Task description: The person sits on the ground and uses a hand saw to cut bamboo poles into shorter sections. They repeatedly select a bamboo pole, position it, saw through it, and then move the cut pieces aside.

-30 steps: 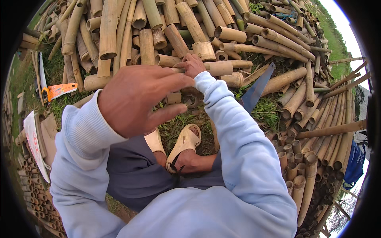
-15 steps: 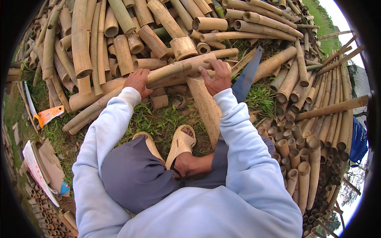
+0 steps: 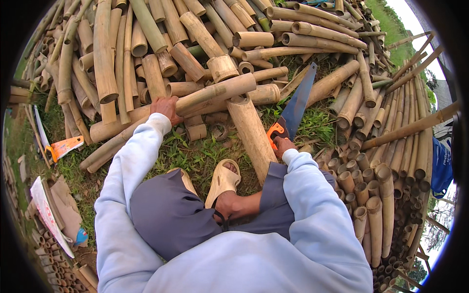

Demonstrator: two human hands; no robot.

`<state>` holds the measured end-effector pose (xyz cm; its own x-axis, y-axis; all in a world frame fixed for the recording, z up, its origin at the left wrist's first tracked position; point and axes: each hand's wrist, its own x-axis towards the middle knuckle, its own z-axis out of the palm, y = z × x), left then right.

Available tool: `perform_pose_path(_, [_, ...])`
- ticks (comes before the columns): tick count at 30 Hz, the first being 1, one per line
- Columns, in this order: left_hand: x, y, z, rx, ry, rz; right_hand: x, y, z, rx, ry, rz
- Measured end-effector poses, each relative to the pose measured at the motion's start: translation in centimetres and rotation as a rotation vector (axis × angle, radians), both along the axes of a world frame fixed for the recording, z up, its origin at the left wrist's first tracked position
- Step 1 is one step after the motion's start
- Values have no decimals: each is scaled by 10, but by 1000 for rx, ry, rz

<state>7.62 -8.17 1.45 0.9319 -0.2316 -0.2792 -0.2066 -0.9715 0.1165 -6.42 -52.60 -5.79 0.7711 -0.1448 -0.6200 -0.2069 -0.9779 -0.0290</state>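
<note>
My left hand (image 3: 166, 108) is closed around a long bamboo pole (image 3: 215, 94), which slants up to the right with its cut end near the middle of the view. That pole rests across other bamboo and over the top of a thick bamboo post (image 3: 251, 134) that leans toward my right leg. Beside the post, my right hand (image 3: 283, 145) is wrapped round the orange handle of a hand saw (image 3: 299, 100). Its grey-blue blade points up and away over the grass, apart from the pole. My right fingers are partly hidden behind the handle.
Piled bamboo pieces (image 3: 195, 68) fill the far side, and stacked bamboo tubes (image 3: 364, 180) stand at my right. A second saw with an orange handle (image 3: 66, 146) lies at left, near a piece of cardboard (image 3: 66, 205). A blue bag (image 3: 441, 168) hangs far right.
My right hand has left the bamboo pole, moved down and toward me, and taken hold of the saw's handle. The pole's right end sits slightly lower and further left. My left hand stays on it.
</note>
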Motion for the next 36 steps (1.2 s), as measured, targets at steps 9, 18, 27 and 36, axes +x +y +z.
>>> perform_pose_path(9, [-14,43,-32,-80,-236,-41,6,7,-22,-95,-63,49])
perform_pose_path(18, [-9,36,-18,-92,-63,-22,11,7,-3,-60,-56,-135])
perform_pose_path(27, [-7,38,-15,-94,-109,-74,-11,15,123,89,-1037,-395])
perform_pose_path(36, [-8,38,-26,-69,-117,-36,-117,107,196,1056,-985,-442])
